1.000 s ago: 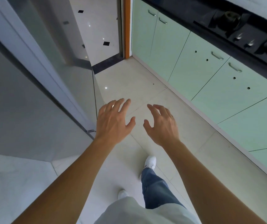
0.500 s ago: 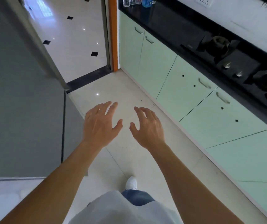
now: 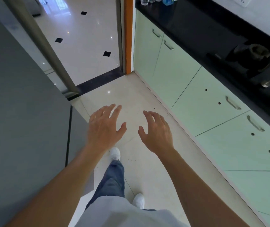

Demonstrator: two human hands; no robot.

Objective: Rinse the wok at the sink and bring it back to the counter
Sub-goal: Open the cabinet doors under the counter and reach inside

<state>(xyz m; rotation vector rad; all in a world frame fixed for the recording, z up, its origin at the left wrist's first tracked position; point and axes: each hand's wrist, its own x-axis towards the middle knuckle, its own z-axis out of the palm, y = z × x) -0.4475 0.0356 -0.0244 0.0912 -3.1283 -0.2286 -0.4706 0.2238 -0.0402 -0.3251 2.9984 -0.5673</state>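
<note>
No wok and no sink are in view. My left hand (image 3: pixel 104 126) and my right hand (image 3: pixel 155 131) are stretched out in front of me over the pale tiled floor (image 3: pixel 135 99), palms down, fingers spread, holding nothing. The black counter (image 3: pixel 201 30) runs along the right side with a gas hob (image 3: pixel 258 63) set in it, its burner and knobs showing. My hands are well left of and below that counter.
Mint-green cabinet doors (image 3: pixel 204 102) with metal handles line the right. A grey appliance side (image 3: pixel 21 112) stands close on the left. Ahead is a doorway with an orange frame (image 3: pixel 128 35) into a glossy tiled room. Bottles and glasses (image 3: pixel 157 0) stand at the counter's far end.
The view has swung up and along the corridor, so the doorway and counter end show more. I have stepped forward, and both hands stay empty and spread in front of me.
</note>
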